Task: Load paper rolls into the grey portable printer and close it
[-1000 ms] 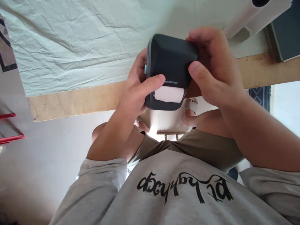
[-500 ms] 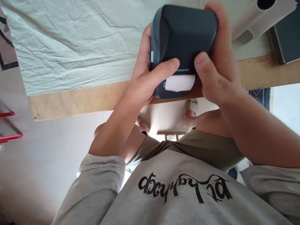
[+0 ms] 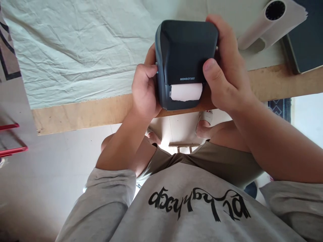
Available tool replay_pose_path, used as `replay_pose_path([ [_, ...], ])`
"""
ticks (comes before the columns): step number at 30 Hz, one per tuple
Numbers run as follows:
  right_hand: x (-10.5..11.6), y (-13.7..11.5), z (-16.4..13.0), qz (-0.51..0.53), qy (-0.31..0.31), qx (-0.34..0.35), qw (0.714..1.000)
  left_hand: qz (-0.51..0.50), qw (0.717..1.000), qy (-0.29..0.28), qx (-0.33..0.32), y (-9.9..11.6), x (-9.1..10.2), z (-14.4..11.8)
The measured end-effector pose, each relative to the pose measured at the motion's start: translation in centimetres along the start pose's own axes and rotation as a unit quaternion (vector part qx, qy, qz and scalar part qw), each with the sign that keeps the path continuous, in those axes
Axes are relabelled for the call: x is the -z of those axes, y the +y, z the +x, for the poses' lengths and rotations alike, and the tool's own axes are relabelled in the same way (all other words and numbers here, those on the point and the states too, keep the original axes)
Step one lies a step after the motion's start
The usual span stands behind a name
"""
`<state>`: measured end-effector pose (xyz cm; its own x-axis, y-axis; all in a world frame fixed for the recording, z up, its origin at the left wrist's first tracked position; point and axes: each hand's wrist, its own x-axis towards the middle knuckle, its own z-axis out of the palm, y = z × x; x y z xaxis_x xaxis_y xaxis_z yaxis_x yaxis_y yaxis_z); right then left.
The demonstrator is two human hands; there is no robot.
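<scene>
A dark grey label printer (image 3: 185, 53) with a white label strip (image 3: 186, 92) showing at its front slot is held over the wooden table edge (image 3: 83, 112). My left hand (image 3: 144, 90) grips its left side, fingers curled against the casing. My right hand (image 3: 225, 72) wraps the right side and top, thumb pressed on the front face beside the slot.
A pale green wrinkled cloth (image 3: 75, 47) covers the table. A white paper roll (image 3: 270, 23) lies at the back right beside a dark flat book or case (image 3: 305, 37). Red bars (image 3: 12, 148) show at the left. My grey shirt fills the bottom.
The printer came down and slightly left from its raised position. My left thumb left the front face and the hand now curls on the printer's side.
</scene>
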<state>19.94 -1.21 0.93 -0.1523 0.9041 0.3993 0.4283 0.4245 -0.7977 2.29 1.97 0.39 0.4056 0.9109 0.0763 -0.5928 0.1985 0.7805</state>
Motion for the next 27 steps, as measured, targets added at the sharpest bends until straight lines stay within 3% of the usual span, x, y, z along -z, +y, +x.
replay_pose_path([
  [4,0.6,0.1,-0.3,0.053,0.029,0.008,0.998,0.017,0.999,0.026,-0.010,0.3,-0.7,-0.3],
  [7,0.7,0.3,-0.5,0.059,0.000,0.003,0.998,0.029,0.998,0.051,0.004,0.5,-1.3,-0.4],
  [11,0.4,0.6,-0.6,0.063,-0.051,0.020,0.996,0.023,0.999,0.048,0.001,0.6,-1.5,-0.4],
  [27,0.3,0.7,-0.6,0.041,-0.072,-0.013,0.996,-0.027,0.998,0.054,-0.004,0.4,-1.0,-1.0],
])
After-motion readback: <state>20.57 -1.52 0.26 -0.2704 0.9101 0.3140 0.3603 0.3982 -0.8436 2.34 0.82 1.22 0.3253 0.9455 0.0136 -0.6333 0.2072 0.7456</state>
